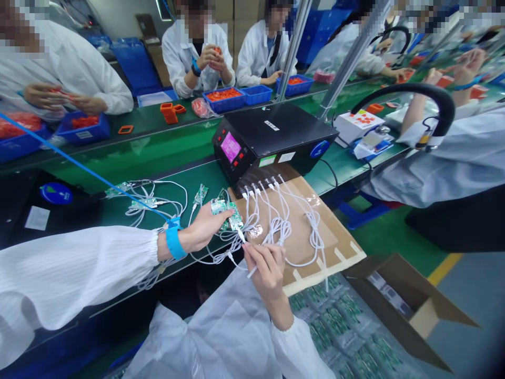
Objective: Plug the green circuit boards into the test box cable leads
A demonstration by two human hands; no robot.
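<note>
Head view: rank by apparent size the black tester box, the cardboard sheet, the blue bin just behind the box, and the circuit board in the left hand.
1-2. cardboard sheet and black tester box: about alike; the sheet is nearer, so unranked.
3. blue bin, farther off.
4. circuit board in the left hand.

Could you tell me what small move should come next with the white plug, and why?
Probably ease the right hand toward the left hand so the white cable plug seats in the green circuit board: the plug's tip lies at the board's lower edge, and the left hand pinches the board steady, though seating is unclear.
</note>
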